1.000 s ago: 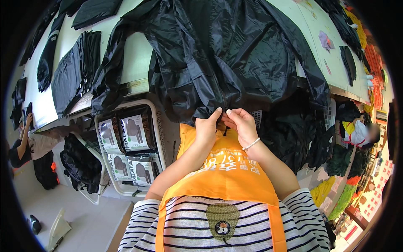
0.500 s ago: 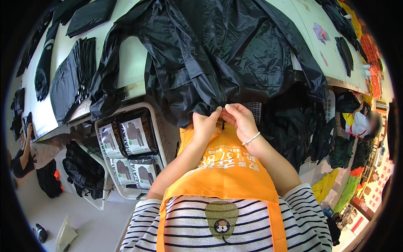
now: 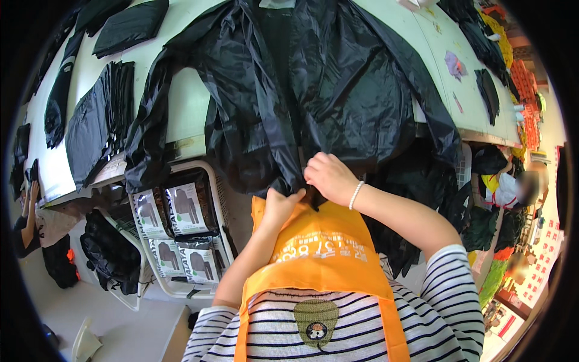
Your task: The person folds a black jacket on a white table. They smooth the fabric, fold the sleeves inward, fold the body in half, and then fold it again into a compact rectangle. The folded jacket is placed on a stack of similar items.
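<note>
A black jacket point(image 3: 362, 90) of thin, crinkled fabric lies front up, its sleeves spread and its lower edge hanging over the table's near side. My left hand point(image 3: 279, 206) is closed, thumb pressed on the bottom corner of the jacket's left front edge. A little higher and to the right, my right hand point(image 3: 330, 178) has its fingers curled at the front opening, where the zip runs. The zip pull itself is hidden behind those fingers. Above the hands the two front edges lie somewhat apart.
Folded black garments point(image 3: 99, 130) are stacked on the white table point(image 3: 188, 102) at the left. Below the edge stands a white basket point(image 3: 220, 208) of packaged garments point(image 3: 186, 208). A person point(image 3: 36, 220) is at far left. Scissors-like tool point(image 3: 457, 102) and a purple scrap point(image 3: 453, 65) lie right.
My hands, which met at the zip's lower end, have come apart. The right has gone up slightly, the left down and leftward. The jacket's front edges look more separated.
</note>
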{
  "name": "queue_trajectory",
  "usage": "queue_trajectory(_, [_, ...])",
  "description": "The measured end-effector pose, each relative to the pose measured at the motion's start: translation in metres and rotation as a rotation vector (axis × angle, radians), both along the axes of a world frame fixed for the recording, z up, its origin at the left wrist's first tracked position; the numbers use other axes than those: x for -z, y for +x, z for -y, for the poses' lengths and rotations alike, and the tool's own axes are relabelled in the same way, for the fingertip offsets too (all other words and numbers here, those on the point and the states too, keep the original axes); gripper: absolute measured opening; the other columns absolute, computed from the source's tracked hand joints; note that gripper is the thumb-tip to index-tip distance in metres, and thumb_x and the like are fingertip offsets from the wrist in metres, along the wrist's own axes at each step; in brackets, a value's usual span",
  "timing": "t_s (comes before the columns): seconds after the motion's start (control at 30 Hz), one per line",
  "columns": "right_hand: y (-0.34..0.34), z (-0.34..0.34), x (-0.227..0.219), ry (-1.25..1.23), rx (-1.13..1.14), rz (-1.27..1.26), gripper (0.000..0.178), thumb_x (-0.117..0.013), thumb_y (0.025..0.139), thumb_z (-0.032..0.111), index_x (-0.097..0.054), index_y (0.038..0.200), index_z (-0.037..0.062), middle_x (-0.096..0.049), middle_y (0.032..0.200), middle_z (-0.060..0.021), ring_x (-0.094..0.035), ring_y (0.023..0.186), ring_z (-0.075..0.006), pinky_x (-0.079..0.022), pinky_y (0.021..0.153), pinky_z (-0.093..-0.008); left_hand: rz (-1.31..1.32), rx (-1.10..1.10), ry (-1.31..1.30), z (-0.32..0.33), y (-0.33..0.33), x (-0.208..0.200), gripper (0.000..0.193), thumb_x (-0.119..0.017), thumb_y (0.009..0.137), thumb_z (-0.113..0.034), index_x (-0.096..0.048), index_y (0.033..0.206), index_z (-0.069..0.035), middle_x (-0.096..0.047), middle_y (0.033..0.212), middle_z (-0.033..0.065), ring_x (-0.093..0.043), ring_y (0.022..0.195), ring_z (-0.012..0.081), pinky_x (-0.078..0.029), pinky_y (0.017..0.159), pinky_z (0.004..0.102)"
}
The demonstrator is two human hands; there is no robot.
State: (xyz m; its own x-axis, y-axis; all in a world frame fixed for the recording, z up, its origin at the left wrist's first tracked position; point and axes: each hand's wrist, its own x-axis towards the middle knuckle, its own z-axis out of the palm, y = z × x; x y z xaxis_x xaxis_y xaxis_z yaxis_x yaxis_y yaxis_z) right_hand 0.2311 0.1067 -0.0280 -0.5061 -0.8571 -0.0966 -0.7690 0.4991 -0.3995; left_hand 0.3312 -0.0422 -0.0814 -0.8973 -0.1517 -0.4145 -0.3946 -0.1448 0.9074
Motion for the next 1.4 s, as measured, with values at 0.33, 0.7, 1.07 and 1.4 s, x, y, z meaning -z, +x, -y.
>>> queue_trajectory(0.33, [-0.263,0.09,0.017,0.086,-0.073,-0.597,0.002,-0.06,0.08,0.013,-0.059,0.08,0.0111,-0.064,0.09,-0.0066,-0.049,0.117,-0.0267,-0.024,0.108,-0.0468,0.384,0.099,-0.55,-0.018,0.092,0.119,0.04,-0.076,0.067,-0.018,-0.066,0.103,-0.002,-0.067,0.096,0.022,-0.062,0.095,0.0391,-0.049,0.085,0.041])
queue_trajectory(0.7, [-0.395,0.119,0.047,-0.223,0.324,-0.282,0.01,-0.067,0.079,0.017,-0.061,0.078,0.0084,-0.061,0.091,-0.0069,-0.055,0.092,-0.028,-0.044,0.079,-0.0402,1.157,0.301,-0.552,-0.046,0.054,0.15,0.034,-0.07,0.073,-0.028,-0.066,0.091,0.001,-0.065,0.105,0.0231,-0.063,0.098,0.0355,-0.051,0.084,0.0432])
queue_trajectory(1.07, [-0.419,0.091,0.017,-0.092,-0.142,-0.004,0.02,-0.068,0.079,0.021,-0.054,0.083,0.0073,-0.058,0.089,-0.0088,-0.055,0.089,-0.0297,-0.046,0.078,-0.0386,-0.229,0.204,-0.886,0.072,-0.251,-0.07,0.016,-0.063,0.082,-0.01,-0.064,0.095,-0.001,-0.065,0.096,0.0146,-0.062,0.093,0.0312,-0.049,0.079,0.0382])
queue_trajectory(1.4, [-0.383,0.026,-0.009,-0.121,-0.146,-0.261,0.007,-0.064,0.076,0.01,-0.061,0.081,0.0075,-0.059,0.089,-0.004,-0.057,0.092,-0.022,-0.044,0.082,-0.034,-0.37,0.415,-1.383,0.1,-0.406,0.025,0.069,-0.053,0.088,-0.049,-0.032,0.145,-0.017,-0.027,0.152,0.0043,-0.022,0.141,0.0249,-0.01,0.11,0.059])
